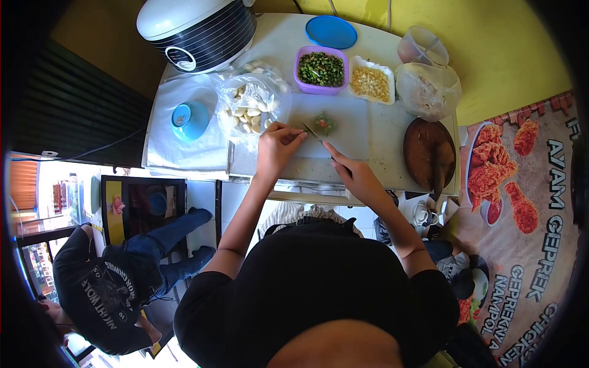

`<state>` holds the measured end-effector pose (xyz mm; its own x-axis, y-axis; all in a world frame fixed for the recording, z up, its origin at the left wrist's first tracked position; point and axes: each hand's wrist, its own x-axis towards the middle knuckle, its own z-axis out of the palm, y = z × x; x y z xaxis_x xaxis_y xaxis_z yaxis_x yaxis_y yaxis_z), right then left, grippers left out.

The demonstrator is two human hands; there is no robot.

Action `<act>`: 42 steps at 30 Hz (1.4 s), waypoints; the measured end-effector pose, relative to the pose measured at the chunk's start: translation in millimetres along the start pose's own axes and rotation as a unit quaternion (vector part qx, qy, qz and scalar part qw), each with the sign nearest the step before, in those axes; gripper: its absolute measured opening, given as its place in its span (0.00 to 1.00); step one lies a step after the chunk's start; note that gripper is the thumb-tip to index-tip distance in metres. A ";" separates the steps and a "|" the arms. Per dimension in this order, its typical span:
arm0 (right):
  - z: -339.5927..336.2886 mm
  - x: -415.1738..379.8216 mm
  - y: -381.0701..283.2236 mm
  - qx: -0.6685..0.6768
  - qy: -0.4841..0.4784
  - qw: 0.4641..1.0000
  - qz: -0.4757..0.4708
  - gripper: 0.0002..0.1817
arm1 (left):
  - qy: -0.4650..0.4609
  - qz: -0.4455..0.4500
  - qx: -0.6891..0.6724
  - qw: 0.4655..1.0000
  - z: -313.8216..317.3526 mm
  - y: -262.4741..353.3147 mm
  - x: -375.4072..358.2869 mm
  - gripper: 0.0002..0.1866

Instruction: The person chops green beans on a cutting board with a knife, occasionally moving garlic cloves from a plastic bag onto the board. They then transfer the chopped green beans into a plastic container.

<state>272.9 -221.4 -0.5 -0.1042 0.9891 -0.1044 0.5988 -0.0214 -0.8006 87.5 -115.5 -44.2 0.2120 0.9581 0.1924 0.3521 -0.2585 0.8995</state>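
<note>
My right hand [353,175] grips a small knife [314,134], its blade angled up and left over a pale, translucent cutting mat [353,138]. My left hand [280,144] is beside the blade's tip, thumb and fingertips pinched together; whatever they hold is too small to make out. Just beyond the blade sits a little heap of chopped green and red pieces [325,124]. Left of the mat, close to my left hand, is a clear plastic bag [270,92] with pale, rounded pieces [248,116] in it.
Behind the mat stand a purple tub of chopped greens [296,75], a white tray of yellowish bits [388,98] and a blue lid [331,32]. A brown mortar [417,153] with a pestle sits right; a blue bowl [190,121] and rice cooker [202,37] left. A person [104,294] is at lower left.
</note>
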 end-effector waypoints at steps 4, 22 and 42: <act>-1.1 0.6 -1.7 0.008 -0.007 1.000 0.003 0.28 | -0.002 0.002 -0.002 1.000 -0.5 0.4 0.0 0.09; 19.0 13.7 9.8 0.042 0.030 0.998 -0.022 0.27 | -0.027 0.010 0.004 1.000 -5.5 5.4 -2.3 0.09; 13.3 1.2 0.3 0.015 0.004 1.000 -0.003 0.29 | -0.016 -0.022 -0.015 1.000 -6.0 5.2 -4.5 0.08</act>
<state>262.4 -222.2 -8.7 -0.1015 0.9903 -0.0948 0.5735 -0.0197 -0.8190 82.9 -120.5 -38.0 0.2260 0.9640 0.1403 0.3340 -0.2120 0.9184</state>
